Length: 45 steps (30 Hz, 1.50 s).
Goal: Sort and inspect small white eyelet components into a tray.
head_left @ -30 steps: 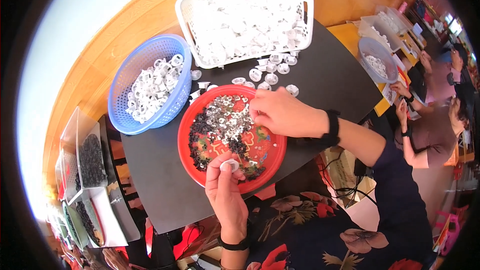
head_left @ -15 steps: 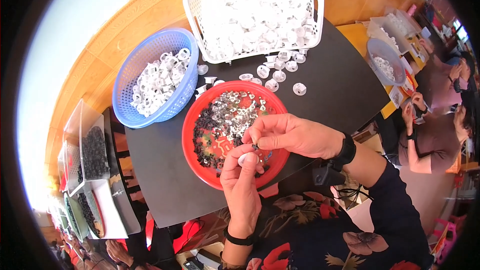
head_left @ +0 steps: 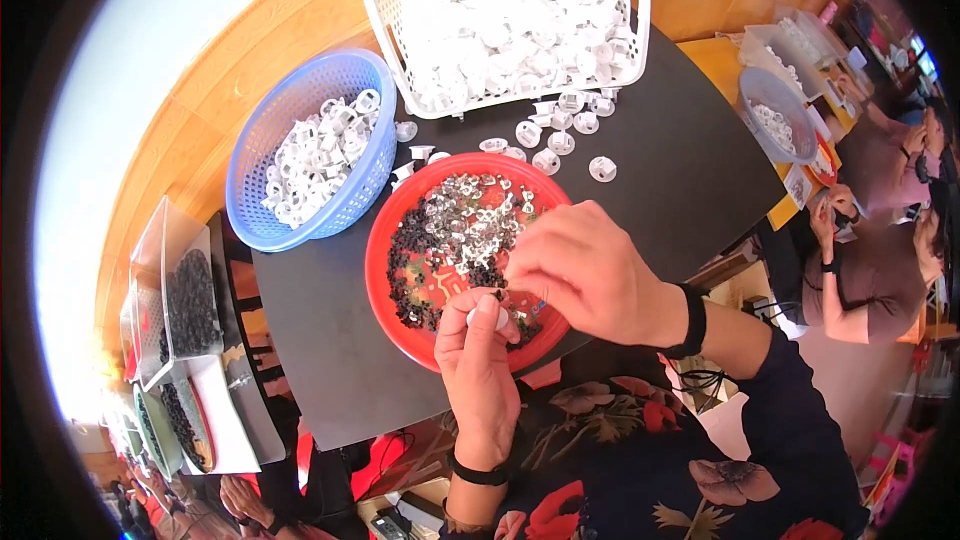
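Observation:
Over the near part of a red round tray (head_left: 378, 312), my left hand (head_left: 478, 365) pinches a white round plastic part (head_left: 488, 317) between thumb and fingers. My right hand (head_left: 605, 280) is just above and to the right, its fingers curled together close to that part. Whatever its fingertips hold is hidden or too small to name. Inside the tray lie a heap of small black pieces (head_left: 412, 240) and a heap of small shiny metal pieces (head_left: 470, 215).
Behind the tray stands a white basket (head_left: 385, 30) heaped with white parts. A blue basket (head_left: 245, 175) with similar parts is at left. Loose white parts (head_left: 560, 143) lie between on the dark table (head_left: 680, 140). Clear bins (head_left: 150, 290) stand left; other people (head_left: 870, 270) sit at right.
My right hand has turned over and its fingers have curled further in above the white part. My left hand keeps its pinch, almost unmoved. The view has shifted slightly.

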Tool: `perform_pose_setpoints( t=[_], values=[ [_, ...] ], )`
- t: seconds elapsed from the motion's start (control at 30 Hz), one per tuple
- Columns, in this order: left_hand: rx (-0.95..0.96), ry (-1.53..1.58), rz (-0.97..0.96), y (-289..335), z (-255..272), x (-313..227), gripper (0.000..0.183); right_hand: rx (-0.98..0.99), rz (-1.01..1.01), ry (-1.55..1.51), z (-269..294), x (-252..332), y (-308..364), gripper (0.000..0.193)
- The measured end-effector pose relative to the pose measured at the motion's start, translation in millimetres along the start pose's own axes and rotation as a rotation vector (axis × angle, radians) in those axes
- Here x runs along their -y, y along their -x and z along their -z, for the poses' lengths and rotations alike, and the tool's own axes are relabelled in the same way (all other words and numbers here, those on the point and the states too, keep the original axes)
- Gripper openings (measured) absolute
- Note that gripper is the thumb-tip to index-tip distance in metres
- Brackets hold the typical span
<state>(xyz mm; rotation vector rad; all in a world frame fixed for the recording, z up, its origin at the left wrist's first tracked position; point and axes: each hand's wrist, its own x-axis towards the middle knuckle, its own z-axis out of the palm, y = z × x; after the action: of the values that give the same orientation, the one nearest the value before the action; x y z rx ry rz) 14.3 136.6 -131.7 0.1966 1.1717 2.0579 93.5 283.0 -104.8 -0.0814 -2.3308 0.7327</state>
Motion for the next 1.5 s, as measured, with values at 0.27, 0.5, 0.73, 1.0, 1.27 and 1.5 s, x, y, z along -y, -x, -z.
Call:
perform_pose_setpoints(
  t=[0.27,0.5,0.73,1.0,1.27,1.5],
  values=[
    [0.005,0.059,-0.014,0,5,6,0.011,0.009,0.123,0.135,-9,8,5,0.017],
    [0.084,0.186,0.074,4,1,-3,0.041,-0.013,0.038,-0.016,-14,9,7,0.008],
    [0.174,0.163,0.104,6,8,-2,0.049,0.023,-0.045,-0.055,-13,16,11,0.009],
    [0.135,0.101,0.082,10,8,-1,0.046,-0.002,-0.086,-0.154,-13,20,11,0.011],
    [0.042,-0.109,-0.058,8,12,8,0.037,0.059,-0.248,-0.496,-4,16,17,0.01],
    [0.164,-0.217,-0.181,8,12,6,0.041,-0.061,-0.204,-0.508,-7,22,17,0.012]
  ],
)
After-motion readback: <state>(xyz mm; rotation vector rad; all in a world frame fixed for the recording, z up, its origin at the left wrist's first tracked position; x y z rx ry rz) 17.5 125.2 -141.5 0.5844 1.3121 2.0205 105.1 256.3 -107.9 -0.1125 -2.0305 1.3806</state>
